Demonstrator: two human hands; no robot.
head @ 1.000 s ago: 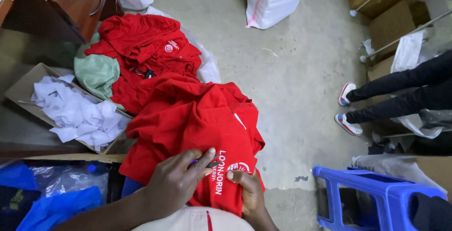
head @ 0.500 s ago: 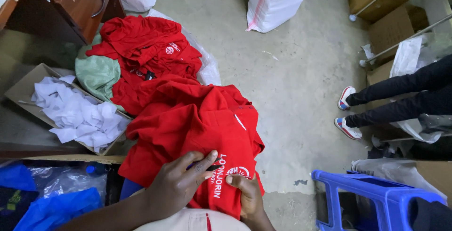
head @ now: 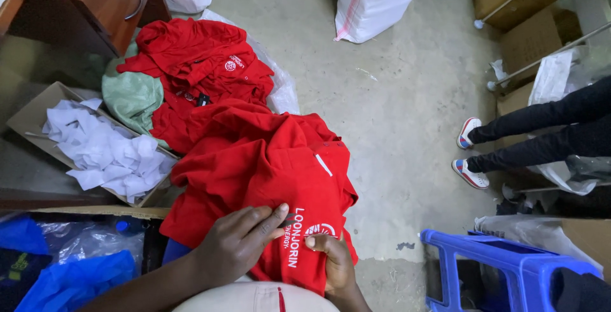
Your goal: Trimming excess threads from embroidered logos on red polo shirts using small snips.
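A red shirt (head: pixel 267 166) with a white printed logo lies bunched in front of me, draped toward my lap. My left hand (head: pixel 238 245) rests flat on its lower part, fingers spread over the cloth beside the logo. My right hand (head: pixel 331 261) pinches the fabric at the logo's lower edge, thumb on top. Beyond it a pile of more red shirts (head: pixel 197 70) lies on the floor on clear plastic.
A cardboard box (head: pixel 32 118) of white tissue paper sits at left beside a green cloth (head: pixel 133 96). Another person's legs (head: pixel 534 134) stand at right. A blue plastic stool (head: pixel 503 274) is at lower right, white sacks (head: pixel 375 0) at the back, blue bags (head: pixel 70 280) lower left.
My left hand has slid slightly down and left on the shirt, fingers closing a little. The shirt has shifted a bit; my right hand keeps its pinch near the logo.
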